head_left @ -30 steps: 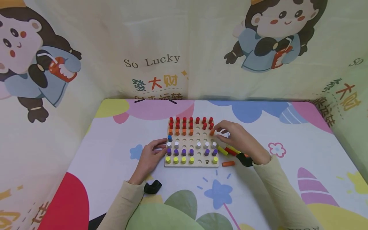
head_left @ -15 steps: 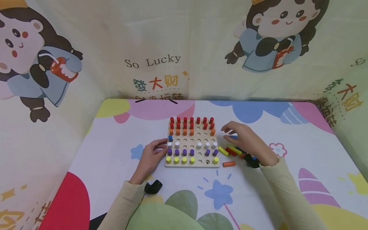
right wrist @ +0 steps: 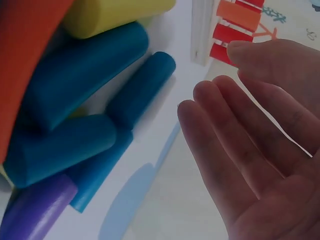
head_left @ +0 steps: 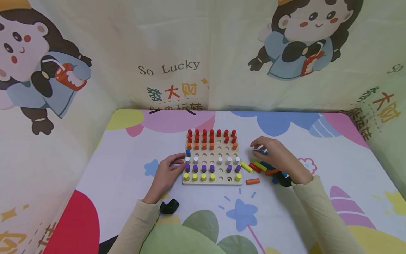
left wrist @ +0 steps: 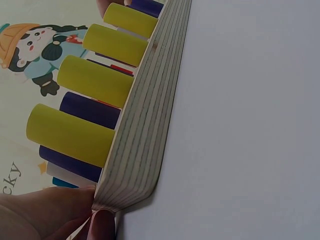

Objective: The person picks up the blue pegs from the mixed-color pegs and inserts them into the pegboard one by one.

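pegboard [head_left: 224, 174] bears thirty-five pegs [head_left: 204, 177], left grip [head_left: 166, 171] pinching its edge, right grip [head_left: 273, 151] loosely spread, empty.

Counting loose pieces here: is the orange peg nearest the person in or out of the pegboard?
Out: that orange peg lies on its side on the table, just apart from the pegboard.

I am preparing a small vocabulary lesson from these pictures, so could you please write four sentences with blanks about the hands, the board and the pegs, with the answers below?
1. The left hand touches the ____ edge of the board.
2. The right hand holds ____.
3. In the head view, the bottom row of standing pegs is ____.
4. Only one ____ peg stands in the board.

Missing words: left; nothing; yellow; blue.
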### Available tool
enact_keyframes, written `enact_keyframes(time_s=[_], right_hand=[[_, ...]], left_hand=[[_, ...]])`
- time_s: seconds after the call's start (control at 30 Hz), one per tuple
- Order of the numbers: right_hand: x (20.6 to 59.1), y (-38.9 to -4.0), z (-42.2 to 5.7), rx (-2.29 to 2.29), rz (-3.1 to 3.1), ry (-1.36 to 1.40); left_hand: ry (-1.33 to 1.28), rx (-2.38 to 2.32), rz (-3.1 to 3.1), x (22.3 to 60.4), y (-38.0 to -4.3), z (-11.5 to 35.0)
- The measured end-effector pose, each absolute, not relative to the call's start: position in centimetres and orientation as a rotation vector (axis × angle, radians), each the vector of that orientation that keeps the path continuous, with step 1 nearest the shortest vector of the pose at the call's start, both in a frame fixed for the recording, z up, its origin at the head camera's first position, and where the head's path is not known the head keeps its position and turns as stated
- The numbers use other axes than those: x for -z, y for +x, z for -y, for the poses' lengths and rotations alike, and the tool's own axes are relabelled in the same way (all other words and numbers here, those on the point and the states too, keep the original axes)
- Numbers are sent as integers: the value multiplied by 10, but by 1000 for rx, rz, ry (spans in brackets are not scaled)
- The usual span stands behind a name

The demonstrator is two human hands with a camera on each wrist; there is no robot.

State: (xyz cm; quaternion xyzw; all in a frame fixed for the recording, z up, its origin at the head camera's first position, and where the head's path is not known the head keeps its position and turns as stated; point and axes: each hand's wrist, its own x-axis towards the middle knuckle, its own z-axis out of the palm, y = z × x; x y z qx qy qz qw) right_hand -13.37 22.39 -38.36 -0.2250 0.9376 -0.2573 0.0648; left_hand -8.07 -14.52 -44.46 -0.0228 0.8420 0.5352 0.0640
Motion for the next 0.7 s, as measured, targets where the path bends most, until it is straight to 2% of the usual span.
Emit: enact_keyframes(time_s=[0.7], right_hand=[[390, -139, -236, 679, -2784, -656]], left_hand=[[-72, -1640, -2530, 446, -81, 146]])
